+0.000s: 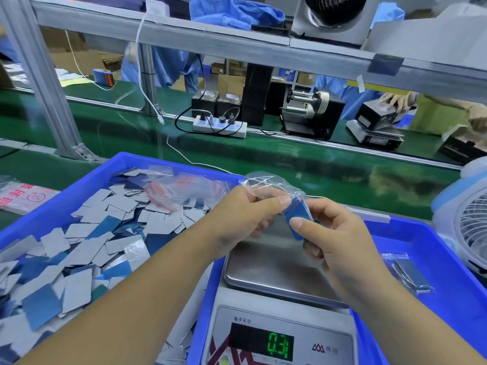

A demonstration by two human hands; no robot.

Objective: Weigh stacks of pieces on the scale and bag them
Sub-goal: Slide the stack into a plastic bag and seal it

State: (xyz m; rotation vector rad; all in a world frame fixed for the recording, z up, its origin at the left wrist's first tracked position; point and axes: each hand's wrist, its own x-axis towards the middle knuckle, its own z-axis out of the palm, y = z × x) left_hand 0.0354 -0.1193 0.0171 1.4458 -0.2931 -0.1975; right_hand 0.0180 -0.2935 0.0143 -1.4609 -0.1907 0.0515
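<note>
- Trays: left blue tray (87, 180) heaped with loose pieces (87, 248); right blue tray (434, 299) with one filled bag (411, 272).
- Scale (279, 270) between trays, pan bare.
- Left hand (237, 219) pinching clear bag (268, 185) open above pan.
- Right hand (334, 233) gripping blue stack (299, 219), long axis tilted up-left toward bag mouth, partly entered.

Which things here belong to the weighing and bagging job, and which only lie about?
Job: stack, bag, scale, left hand, right hand, loose pieces, spare bags, filled bag.
Lying about: fan, power strip, tape dispenser.
</note>
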